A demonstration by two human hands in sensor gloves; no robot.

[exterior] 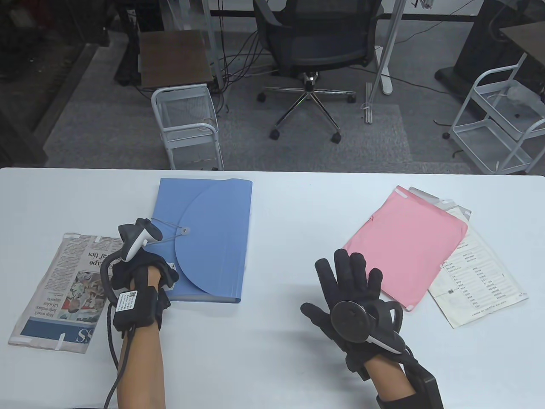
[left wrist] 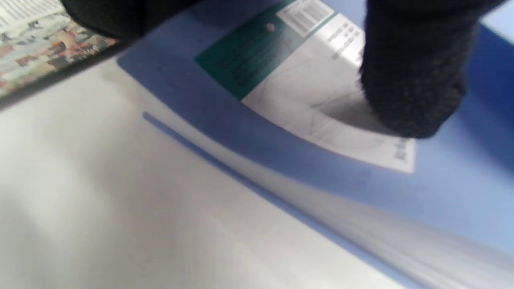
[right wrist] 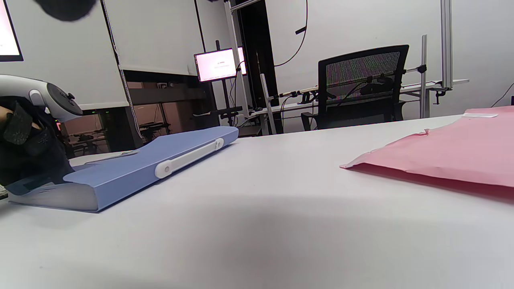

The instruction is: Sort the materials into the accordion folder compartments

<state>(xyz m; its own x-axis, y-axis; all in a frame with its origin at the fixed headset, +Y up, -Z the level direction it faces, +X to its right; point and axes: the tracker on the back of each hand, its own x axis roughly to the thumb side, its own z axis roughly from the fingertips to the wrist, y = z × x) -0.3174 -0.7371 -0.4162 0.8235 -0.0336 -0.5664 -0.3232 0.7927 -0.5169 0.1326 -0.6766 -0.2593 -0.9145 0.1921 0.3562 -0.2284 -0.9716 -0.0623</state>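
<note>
Our left hand (exterior: 142, 272) sits at the near left corner of the blue accordion folder (exterior: 204, 238), fingers bent down onto it. In the left wrist view one gloved fingertip (left wrist: 413, 92) presses on a white and green label (left wrist: 297, 80) stuck to the folder's cover; we cannot tell whether the other fingers grip the edge. Our right hand (exterior: 353, 289) hovers over bare table (exterior: 272, 362) with its fingers spread and straight, holding nothing, between the folder and the pink envelope (exterior: 404, 243).

The folder lies flat and closed on the table's left half, its rounded flap fastened with a string wound to a small button (exterior: 185, 230). From the right wrist view we see a white strip (right wrist: 188, 157) along its side. A folded newspaper (exterior: 64, 289) lies just left of the folder, partly under our left wrist. To the right, the pink envelope rests tilted on top of a printed white sheet (exterior: 477, 277), which shows beyond its far and right edges.
</note>
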